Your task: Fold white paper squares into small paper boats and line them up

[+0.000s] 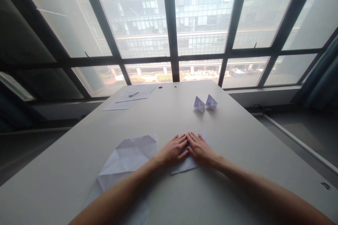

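Both hands lie flat on a folded sheet of white paper [186,166] on the table. My left hand [174,149] presses on its left part, fingers stretched out and pointing forward. Beside it, my right hand [200,148] rests on the right part, also with straight fingers. The fingertips and thumbs of the two hands meet near the paper's middle. Much of the sheet is hidden beneath them. A larger creased, unfolded white sheet [126,160] lies to the left, partly behind my left forearm.
Two folded paper boats [199,104] stand farther back on the right of the white table [169,119]. At the back left lie several flat sheets [117,105] with a small white object [133,94] on top. Large windows rise beyond the table.
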Available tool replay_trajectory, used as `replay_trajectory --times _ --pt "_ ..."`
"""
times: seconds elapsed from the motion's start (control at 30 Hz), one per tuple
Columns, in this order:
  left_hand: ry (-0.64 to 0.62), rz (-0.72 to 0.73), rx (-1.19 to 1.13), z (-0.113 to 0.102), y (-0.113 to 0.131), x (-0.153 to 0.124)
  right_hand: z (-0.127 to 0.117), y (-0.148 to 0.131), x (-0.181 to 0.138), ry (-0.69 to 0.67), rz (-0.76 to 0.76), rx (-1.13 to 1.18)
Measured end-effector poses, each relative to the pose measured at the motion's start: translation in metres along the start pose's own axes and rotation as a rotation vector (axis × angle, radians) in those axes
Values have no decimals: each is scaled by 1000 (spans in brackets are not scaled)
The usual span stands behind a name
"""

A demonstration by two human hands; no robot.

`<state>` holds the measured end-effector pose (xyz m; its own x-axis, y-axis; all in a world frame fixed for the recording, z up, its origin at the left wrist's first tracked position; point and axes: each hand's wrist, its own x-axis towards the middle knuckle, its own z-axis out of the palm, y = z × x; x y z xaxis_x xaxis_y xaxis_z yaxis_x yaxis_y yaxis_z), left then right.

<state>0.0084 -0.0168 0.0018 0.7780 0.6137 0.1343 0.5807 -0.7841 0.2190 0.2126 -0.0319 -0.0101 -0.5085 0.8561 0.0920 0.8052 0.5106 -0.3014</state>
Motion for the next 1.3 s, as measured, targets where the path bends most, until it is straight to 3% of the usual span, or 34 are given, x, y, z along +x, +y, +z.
replay_trajectory --times 0.53,0.77,1.0,1.3 --pt "-64 -73 52 0 -2 -3 5 23 4 17 123 -52" --pt "29 -93 8 5 -5 -1 -4 17 5 236 70 -128" --pt "-15 -83 43 5 -2 0 9 5 5 30 -2 9" --pt "-93 -98 69 3 -2 -2 2 26 10 10 134 -46"
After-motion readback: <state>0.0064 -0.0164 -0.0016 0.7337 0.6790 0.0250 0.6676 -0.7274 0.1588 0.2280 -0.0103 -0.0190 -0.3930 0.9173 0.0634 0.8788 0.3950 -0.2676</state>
